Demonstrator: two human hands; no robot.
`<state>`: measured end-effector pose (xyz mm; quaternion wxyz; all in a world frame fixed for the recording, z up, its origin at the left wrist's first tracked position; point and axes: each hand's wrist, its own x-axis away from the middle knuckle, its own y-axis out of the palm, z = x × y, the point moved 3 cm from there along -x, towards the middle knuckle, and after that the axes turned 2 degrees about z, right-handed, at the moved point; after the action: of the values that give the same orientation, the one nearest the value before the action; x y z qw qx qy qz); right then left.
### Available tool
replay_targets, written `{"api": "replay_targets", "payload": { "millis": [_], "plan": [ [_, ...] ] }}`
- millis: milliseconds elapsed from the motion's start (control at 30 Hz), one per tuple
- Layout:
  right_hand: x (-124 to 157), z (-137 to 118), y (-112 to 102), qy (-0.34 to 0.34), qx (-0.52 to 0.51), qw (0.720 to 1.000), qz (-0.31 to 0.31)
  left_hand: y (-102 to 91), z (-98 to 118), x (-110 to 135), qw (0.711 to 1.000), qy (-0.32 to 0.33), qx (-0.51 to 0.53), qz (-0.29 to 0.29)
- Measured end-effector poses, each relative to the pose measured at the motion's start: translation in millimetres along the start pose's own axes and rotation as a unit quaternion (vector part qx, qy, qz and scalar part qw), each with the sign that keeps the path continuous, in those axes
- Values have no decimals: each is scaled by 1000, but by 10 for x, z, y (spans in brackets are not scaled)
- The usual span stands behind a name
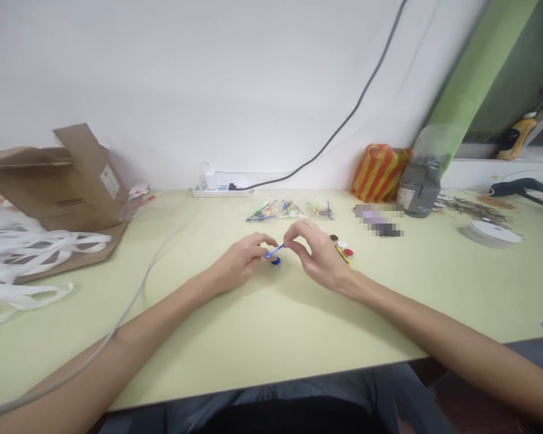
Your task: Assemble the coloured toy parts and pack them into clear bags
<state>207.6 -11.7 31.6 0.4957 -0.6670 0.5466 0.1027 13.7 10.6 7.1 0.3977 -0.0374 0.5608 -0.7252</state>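
Observation:
Between my two hands is a thin blue strip [277, 249], its exact kind too small to make out. My left hand [241, 260] pinches its lower left end. The fingertips of my right hand [317, 256] close on its upper right end. Just below the strip, a small round blue piece [276, 261] sits on the table near my left fingertips. Partly behind my right hand lie a black round piece [333, 239], a white one [342, 245], a red one [348, 252] and a yellow and black strip [342, 254].
Small clear bags of colourful parts [292, 208] lie near the wall beside a power strip [221, 191]. A cardboard box [81, 187] with white bands [40, 238] stands left. A striped bag [377, 173], a dark jug [419, 187] and a white spool [491, 233] are right. A grey cable [140, 289] crosses my left arm.

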Motion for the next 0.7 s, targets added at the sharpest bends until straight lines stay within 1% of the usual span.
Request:
{"api": "replay_targets", "payload": {
  "millis": [67,133,200,267,333,400,467,567,700],
  "plan": [
    [-32,9,91,42,-32,999,1,-9,-41,4,999,-21,35,26],
    [-49,83,182,87,-87,992,-6,-27,-95,0,993,-58,78,67],
    [-42,195,252,131,-149,980,-14,-51,-155,-6,981,-107,119,108],
    [-18,303,282,174,-204,963,-20,-69,-193,-13,970,-145,148,128],
    [5,373,268,209,-242,947,-23,-76,-189,-23,967,-164,154,117],
    [17,401,228,231,-257,938,-22,-76,-148,-32,971,-171,137,96],
    [22,407,195,243,-261,934,-19,-74,-91,-40,974,-171,120,84],
    [35,414,201,257,-272,927,-24,-70,-28,-51,976,-163,120,84],
    [60,426,248,275,-293,915,-32,-43,-63,-64,974,-155,153,69]
  ]
}}
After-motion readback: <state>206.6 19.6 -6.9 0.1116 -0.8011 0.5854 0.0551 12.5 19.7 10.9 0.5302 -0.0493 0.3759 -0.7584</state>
